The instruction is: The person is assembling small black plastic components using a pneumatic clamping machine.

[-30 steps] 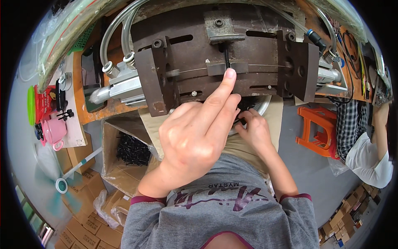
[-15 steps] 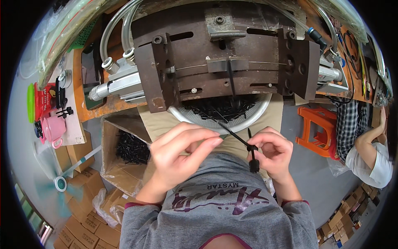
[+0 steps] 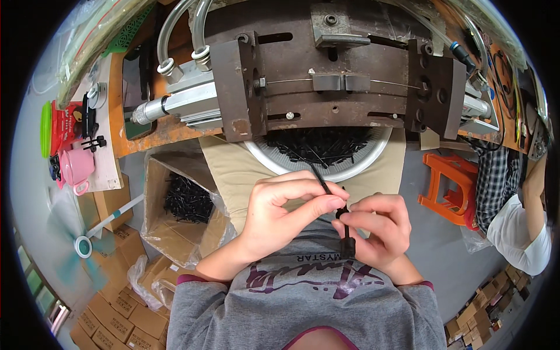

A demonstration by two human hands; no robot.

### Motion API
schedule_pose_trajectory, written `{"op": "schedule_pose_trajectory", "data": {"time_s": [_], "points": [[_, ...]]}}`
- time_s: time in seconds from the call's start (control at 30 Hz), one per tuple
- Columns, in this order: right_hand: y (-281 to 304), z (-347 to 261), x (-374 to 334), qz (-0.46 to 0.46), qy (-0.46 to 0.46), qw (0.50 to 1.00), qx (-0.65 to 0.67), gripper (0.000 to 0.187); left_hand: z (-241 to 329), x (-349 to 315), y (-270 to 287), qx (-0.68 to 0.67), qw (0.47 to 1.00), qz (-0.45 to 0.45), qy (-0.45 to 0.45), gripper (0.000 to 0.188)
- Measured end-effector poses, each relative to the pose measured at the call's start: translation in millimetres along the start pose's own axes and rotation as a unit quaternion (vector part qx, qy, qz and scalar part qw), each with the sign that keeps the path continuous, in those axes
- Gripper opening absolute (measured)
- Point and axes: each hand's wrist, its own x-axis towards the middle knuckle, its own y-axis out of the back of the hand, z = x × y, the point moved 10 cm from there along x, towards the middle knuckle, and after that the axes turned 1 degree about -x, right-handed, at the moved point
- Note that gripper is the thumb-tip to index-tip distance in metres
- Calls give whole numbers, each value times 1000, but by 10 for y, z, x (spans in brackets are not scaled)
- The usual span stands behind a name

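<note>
In front of my chest, both hands meet on a thin black plastic rod with a collar and a knobbed end. My left hand pinches its long shaft between thumb and fingertips, and the shaft slants up toward the bowl. Fingertips of my right hand grip it by the collar; the knob hangs below them. Just beyond the hands is a pale round bowl full of loose black rods. Above it stands a brown metal fixture, with two small grey blocks at its middle.
Silver cylinders with clear hoses flank the fixture. To the left are a carton of black pieces, a pink cup and a turning fan. An orange stool and another person are at the right.
My left hand has moved right and taken hold of the rod's shaft. The black rod that lay across the fixture's middle is gone from there. The view has shifted slightly.
</note>
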Motion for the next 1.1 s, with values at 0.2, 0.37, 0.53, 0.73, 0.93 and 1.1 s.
{"op": "schedule_pose_trajectory", "data": {"time_s": [0.2,0.37,0.53,0.73,0.93,1.1], "points": [[130,53,42,32,-40,997,52,26,-38,-34,14,-62,997,1,40,16],[150,448,-101,83,-120,989,18,21,7,-41,-29,-94,992,-45,75,18],[-127,615,-69,19,-53,995,-87,24,20,-58,-81,-118,984,-72,111,22],[-420,835,-142,-58,-43,986,-150,30,43,-81,-146,-130,978,-129,96,25],[-412,868,-105,-68,-98,976,-181,26,54,-87,-168,-161,971,-111,133,27],[-232,663,64,-22,-119,989,-89,19,-9,-109,-195,-210,959,-119,147,29]]}}
